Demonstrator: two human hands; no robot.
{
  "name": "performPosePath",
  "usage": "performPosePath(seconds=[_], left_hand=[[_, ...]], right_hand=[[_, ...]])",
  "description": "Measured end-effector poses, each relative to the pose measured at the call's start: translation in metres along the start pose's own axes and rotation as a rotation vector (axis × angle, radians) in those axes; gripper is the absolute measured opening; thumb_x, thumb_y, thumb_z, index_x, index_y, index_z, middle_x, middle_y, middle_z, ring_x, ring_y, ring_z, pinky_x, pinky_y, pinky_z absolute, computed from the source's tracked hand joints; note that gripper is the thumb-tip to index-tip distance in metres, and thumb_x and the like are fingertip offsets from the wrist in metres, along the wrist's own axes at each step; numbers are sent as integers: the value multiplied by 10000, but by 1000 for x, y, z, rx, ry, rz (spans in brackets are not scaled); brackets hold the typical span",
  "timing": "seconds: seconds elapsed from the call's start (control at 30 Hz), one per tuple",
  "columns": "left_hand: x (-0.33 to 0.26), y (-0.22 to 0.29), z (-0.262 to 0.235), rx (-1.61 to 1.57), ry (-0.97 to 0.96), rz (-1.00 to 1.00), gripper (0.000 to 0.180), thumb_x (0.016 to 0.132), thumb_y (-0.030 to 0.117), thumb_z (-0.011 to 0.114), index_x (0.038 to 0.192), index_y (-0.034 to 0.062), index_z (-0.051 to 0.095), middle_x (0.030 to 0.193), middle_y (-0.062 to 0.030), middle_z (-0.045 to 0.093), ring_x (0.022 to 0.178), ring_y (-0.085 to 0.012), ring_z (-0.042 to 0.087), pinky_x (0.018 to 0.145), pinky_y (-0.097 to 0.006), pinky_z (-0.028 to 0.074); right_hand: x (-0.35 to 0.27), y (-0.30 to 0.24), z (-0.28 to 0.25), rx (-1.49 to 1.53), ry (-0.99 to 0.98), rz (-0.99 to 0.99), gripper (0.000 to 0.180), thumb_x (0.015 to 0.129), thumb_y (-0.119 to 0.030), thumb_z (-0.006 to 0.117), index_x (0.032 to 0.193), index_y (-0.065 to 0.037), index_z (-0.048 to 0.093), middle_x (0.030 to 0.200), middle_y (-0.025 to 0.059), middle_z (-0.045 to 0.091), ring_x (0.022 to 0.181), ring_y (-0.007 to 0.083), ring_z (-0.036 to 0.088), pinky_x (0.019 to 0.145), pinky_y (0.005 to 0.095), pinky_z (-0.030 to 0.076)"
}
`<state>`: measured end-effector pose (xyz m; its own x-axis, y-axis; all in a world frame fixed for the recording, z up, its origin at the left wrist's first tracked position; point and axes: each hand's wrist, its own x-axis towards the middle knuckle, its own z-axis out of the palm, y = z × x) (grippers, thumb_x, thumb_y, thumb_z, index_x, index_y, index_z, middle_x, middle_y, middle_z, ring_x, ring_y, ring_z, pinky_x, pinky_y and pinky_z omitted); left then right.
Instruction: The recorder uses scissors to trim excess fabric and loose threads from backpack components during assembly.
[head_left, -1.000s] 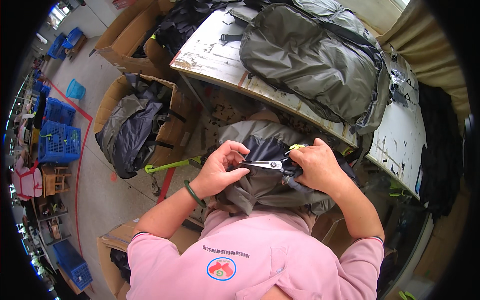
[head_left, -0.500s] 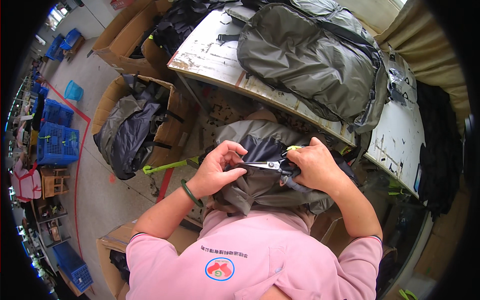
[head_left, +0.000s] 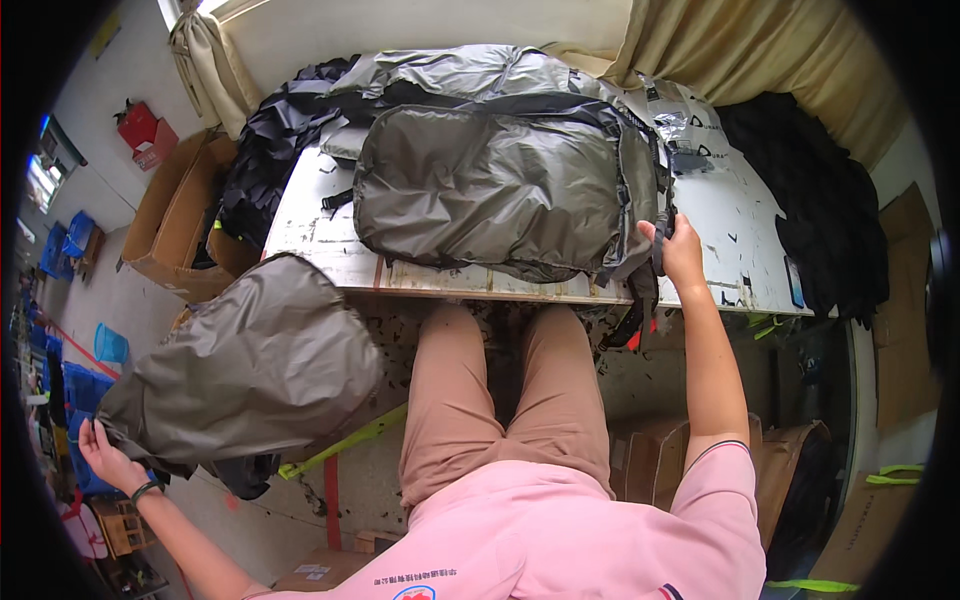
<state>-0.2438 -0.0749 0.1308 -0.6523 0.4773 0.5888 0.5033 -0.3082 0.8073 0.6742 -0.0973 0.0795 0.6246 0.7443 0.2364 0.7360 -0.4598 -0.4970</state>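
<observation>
Out to the left, my left hand (head_left: 112,460) grips one corner of an olive-grey backpack (head_left: 250,360), which hangs in the air beside my leg. At the table's front edge, my right hand (head_left: 682,255) is closed on the right end of another olive-grey bag (head_left: 490,190), by its dark straps. This second bag lies flat on the white table (head_left: 310,215), and a dark strap dangles from it over the edge below my hand. I cannot make out any scissors in this view.
A cardboard box (head_left: 175,215) stands left of the table, beside a heap of black pieces (head_left: 280,150). More black fabric (head_left: 820,200) drapes over the table's right end. Cardboard boxes (head_left: 660,460) sit at my right, and a yellow-green strap (head_left: 345,445) lies low at left.
The backpack from my lap has swung left in my left hand. My right hand has moved from it to the bag on the table. The scissors no longer show.
</observation>
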Motion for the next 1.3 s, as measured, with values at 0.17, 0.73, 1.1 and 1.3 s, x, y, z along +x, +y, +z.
performPosePath(seconds=[0.17,0.73,1.1,1.3], left_hand=[[-45,-88,-54,778,-566,-36,262,870,80,675,1117,61,591,1043,-89,619,973,-212,585,893,-344,467],[-253,63,488,-183,-904,-147,438,891,256,727,1189,-36,591,1064,-132,672,982,-208,621,885,-319,483],[-271,81,203,-297,-1097,-524,37,959,38,584,994,49,586,919,47,595,825,-29,505,782,-195,406],[-296,-48,123,308,-1263,-566,231,838,37,708,1021,44,568,892,22,534,840,-101,502,803,-246,432]], right_hand=[[31,25,38,189,41,86,649,716,-540,823,921,29,587,861,199,688,815,347,667,757,414,508],[-39,-42,-101,679,108,-205,269,803,-60,796,882,-87,539,785,-64,464,704,53,400,632,223,339],[-224,75,-165,591,-608,303,326,726,-128,872,813,-66,564,730,-40,530,676,54,482,595,244,400],[-259,129,-72,428,-782,152,270,755,-103,828,867,-12,600,803,42,646,718,115,577,679,296,482]])
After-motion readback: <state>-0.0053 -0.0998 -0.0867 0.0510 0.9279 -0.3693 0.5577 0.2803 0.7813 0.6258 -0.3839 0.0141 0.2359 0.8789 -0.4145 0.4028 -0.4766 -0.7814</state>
